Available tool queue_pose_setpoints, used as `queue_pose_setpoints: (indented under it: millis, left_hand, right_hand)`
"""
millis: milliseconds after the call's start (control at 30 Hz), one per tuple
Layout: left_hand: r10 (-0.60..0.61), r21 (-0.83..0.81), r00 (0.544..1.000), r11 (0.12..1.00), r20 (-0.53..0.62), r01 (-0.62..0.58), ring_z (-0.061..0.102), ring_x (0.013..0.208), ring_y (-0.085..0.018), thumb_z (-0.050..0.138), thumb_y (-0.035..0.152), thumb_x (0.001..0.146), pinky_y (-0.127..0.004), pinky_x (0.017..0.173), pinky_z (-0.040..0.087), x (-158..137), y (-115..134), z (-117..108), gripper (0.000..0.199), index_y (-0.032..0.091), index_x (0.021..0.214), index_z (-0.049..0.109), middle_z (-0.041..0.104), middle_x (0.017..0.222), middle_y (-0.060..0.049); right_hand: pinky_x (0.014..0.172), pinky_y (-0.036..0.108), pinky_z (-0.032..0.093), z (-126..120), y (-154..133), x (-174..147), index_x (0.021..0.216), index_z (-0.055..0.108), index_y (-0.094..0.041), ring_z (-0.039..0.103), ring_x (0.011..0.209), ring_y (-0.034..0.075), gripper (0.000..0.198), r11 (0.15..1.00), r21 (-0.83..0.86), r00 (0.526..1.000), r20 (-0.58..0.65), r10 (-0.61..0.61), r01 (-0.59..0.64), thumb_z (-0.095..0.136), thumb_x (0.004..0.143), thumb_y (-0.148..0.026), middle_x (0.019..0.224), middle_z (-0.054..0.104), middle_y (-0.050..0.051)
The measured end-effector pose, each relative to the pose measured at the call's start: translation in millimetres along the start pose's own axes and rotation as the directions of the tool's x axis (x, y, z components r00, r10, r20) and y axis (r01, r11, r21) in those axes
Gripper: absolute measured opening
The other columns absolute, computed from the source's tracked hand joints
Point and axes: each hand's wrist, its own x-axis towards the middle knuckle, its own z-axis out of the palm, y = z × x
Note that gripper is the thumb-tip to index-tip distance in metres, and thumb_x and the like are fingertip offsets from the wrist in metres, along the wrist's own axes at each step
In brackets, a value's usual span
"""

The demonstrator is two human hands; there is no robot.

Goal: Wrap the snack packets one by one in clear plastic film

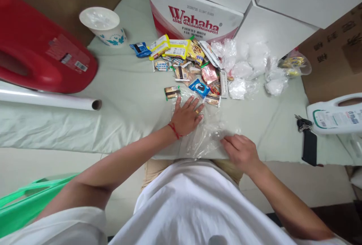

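A clear plastic bag (198,139) lies on the cloth-covered table at its front edge. My left hand (186,116) rests flat on the bag's far part, fingers spread, with a red string at the wrist. On the bag's right side my right hand (240,150) is closed, its fingertips pinching the film. Just beyond my left fingertips are a small wrapped biscuit (172,92) and a blue snack packet (199,87). Behind them lies a heap of wrapped snacks, with yellow packets (177,48) and a pink packet (209,74).
Crumpled clear plastic bundles (246,67) lie right of the snacks, before white cartons (195,14). At left stand a paper cup (106,28), a red jug (42,45) and a white roll (48,98). At right are a white bottle (336,114) and a black key case (309,147).
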Motion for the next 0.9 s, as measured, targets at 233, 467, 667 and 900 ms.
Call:
queue_pose_setpoints:
  millis: [233, 467, 667, 900]
  left_hand:
    - [-0.041, 0.007, 0.999, 0.999, 0.017, 0.041, 0.026, 0.160, -0.033, 0.039, 0.050, 0.107, -0.074, 0.125, -0.007, -11.2, -0.8, 1.2, 0.055, 0.030, 0.158, 0.046, 0.036, 0.171, -0.012]
    - [-0.043, 0.069, 0.998, 0.997, 0.037, 0.040, 0.024, 0.161, -0.034, 0.038, 0.055, 0.106, -0.074, 0.124, -0.011, -11.1, 1.5, 2.3, 0.059, 0.031, 0.160, 0.043, 0.031, 0.173, -0.010]
    - [-0.044, 0.067, 0.999, 0.997, 0.011, 0.044, 0.028, 0.160, -0.033, 0.035, 0.054, 0.107, -0.072, 0.126, -0.008, -23.1, 1.0, -2.2, 0.059, 0.033, 0.161, 0.040, 0.029, 0.174, -0.008]
    - [-0.097, 0.073, 0.995, 0.993, -0.011, 0.097, 0.030, 0.159, -0.032, 0.031, 0.048, 0.108, -0.074, 0.126, -0.006, -29.4, -7.6, -3.1, 0.057, 0.029, 0.161, 0.041, 0.032, 0.172, -0.011]
  right_hand:
    - [0.072, 0.029, 0.052, -17.1, -20.9, -50.0, 0.098, 0.075, -0.024, 0.070, 0.080, 0.018, 0.022, 0.864, 0.464, 0.925, 0.381, 0.005, -0.195, 0.054, 0.105, -0.026, 0.092, 0.077, 0.003]
    - [0.070, 0.032, 0.051, -6.3, 55.7, 17.3, 0.122, 0.068, -0.024, 0.063, 0.075, 0.018, 0.042, 0.469, 0.543, 0.578, 0.037, 0.815, -0.696, 0.057, 0.098, -0.056, 0.109, 0.074, 0.007]
    - [0.076, 0.034, 0.048, 60.4, 80.0, 53.1, 0.121, 0.069, -0.021, 0.062, 0.073, 0.020, 0.042, 0.539, 0.405, 0.636, 0.155, 0.756, -0.739, 0.059, 0.089, -0.047, 0.083, 0.070, 0.002]
    - [0.077, 0.035, 0.049, 39.7, 107.4, 51.4, 0.094, 0.074, -0.020, 0.062, 0.072, 0.021, 0.030, 0.475, 0.461, 0.572, 0.089, 0.816, -0.750, 0.059, 0.087, -0.045, 0.081, 0.071, 0.004]
